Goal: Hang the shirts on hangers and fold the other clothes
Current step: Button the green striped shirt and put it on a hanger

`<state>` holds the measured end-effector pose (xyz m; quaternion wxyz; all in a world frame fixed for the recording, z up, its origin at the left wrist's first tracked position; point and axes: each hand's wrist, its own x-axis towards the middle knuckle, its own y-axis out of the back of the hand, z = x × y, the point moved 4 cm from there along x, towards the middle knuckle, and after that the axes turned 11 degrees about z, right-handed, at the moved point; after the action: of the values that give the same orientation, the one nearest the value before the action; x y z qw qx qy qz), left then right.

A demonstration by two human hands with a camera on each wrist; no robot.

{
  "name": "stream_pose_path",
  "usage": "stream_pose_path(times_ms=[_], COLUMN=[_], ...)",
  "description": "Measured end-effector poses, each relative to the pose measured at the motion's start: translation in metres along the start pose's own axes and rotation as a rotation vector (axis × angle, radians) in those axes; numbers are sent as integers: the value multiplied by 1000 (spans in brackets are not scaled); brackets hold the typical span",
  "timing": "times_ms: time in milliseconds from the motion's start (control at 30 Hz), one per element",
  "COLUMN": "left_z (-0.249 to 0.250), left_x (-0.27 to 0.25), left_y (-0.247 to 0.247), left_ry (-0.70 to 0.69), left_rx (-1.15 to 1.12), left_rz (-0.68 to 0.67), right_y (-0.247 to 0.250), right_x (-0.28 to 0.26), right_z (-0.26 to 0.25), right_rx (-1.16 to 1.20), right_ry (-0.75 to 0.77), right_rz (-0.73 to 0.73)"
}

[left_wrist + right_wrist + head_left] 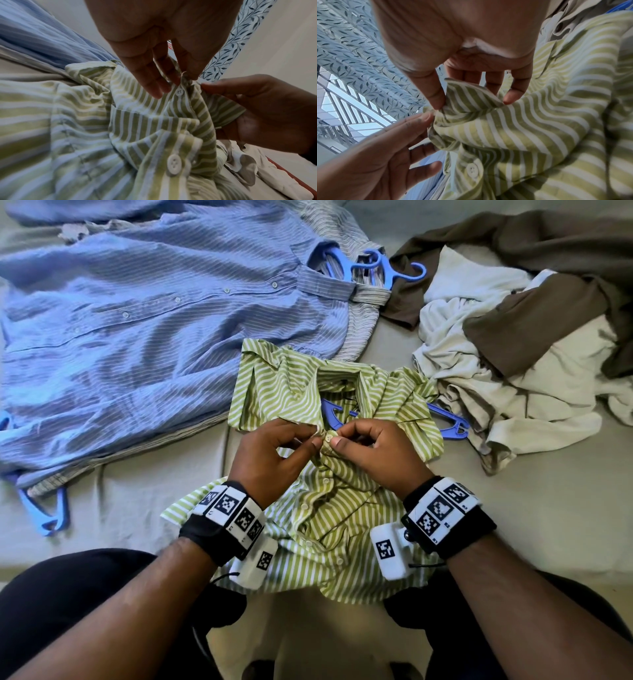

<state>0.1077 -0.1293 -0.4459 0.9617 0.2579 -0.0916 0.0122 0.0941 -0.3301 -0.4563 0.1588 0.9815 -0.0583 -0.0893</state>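
Left hand [274, 457]: I see its thumb and forefinger pinching the front edge of the green striped shirt [329, 518] just left of a white button [328, 436]; the other fingers hang loosely curled below.
Right hand [373, 450]: I see its thumb and forefinger pinching the opposite edge of the same shirt front at that button, so the two hands meet almost fingertip to fingertip.
Green striped shirt: it lies crumpled on the bed [513, 508] right in front of me, collar at the far end, lower buttons closed, the hem hanging off the near edge toward my lap.
Hanger in the green shirt: a blue hanger [448, 426] sits inside it, showing in the open neck and poking out past the right shoulder.
Blue striped shirt [137, 330]: spread flat at the far left, buttoned, lying on top of a grey striped shirt [359, 316]; blue hanger hooks [387, 268] stick out beyond their collars, and another blue hanger piece [44, 511] shows at the near left corner.
Other clothes: a tangled pile of brown clothing [548, 313] and off-white clothing [513, 392] sits at the far right, just beside the green shirt's right shoulder.
Background: from the wrist views I can make out a leaf-patterned curtain [359, 60].
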Motion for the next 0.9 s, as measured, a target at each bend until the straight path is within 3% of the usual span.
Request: stream_pose_path(times_ms=[267,567,733,900], left_z=[0,-1,-8,-15], left_x=[-2,-3,-4,-11], left_y=[2,1,-4,-12], left_ry=[1,-2,389,600], left_rx=[-8,-22,-256,-363], left_rz=[-43,-94,-113,-189], right_y=[-6,-6,-7,-4], right_x=[1,0,1,1], right_z=[7,10,9,5], right_rx=[164,116,5,-145], right_ry=[-142,-142,-75,24], right_rz=[-44,-84,-79,-60])
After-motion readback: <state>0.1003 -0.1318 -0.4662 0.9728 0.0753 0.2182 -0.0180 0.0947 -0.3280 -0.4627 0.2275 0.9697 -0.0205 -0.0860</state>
